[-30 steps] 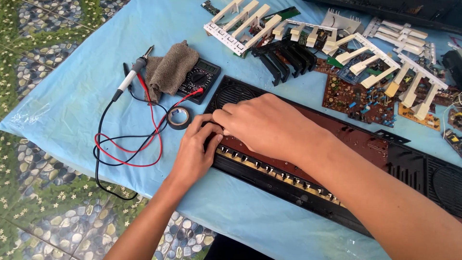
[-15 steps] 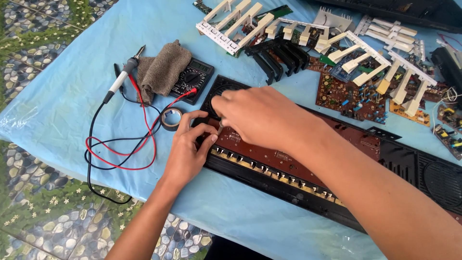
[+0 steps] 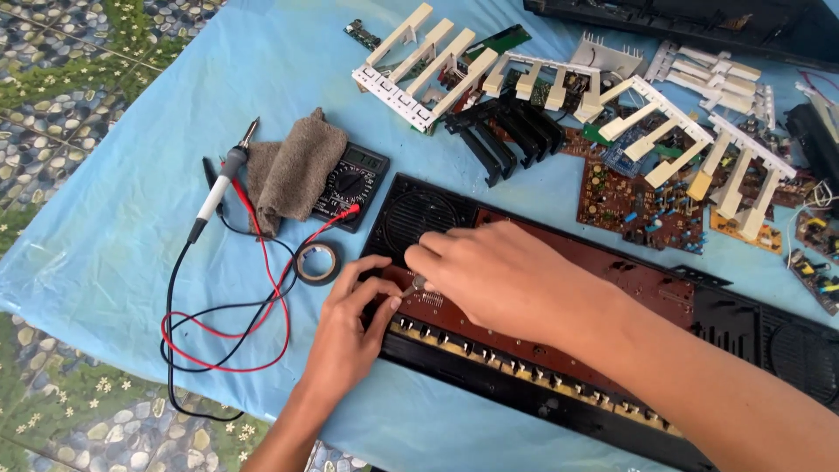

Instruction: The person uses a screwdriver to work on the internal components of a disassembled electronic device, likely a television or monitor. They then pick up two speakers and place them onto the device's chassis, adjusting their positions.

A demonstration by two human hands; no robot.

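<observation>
Pinching a small metal-tipped tool or screw (image 3: 418, 283) with both hands over the brown circuit board (image 3: 559, 323) inside the open black keyboard case (image 3: 524, 393), near its left speaker grille (image 3: 419, 214). My left hand (image 3: 345, 336) has thumb and forefinger closed at the tip; my right hand (image 3: 502, 275) covers it from above, fingers curled together, and I cannot tell what exactly they clamp on.

Risks, as I judge them: the tip slips and scratches traces on the board, or a tiny screw drops into the case among the row of contacts along the front edge. The red and black probe leads (image 3: 253, 315) trail close to my left wrist and could snag, dragging the multimeter (image 3: 350, 183).

Nearby: roll of black tape (image 3: 316, 262), soldering iron (image 3: 223, 179), grey cloth (image 3: 293, 170), loose white key sets (image 3: 419, 61), black keys (image 3: 507, 131).

Hidden: the tool's body under my right palm, the board part beneath it. The case's right end and the far black unit are cut off.
</observation>
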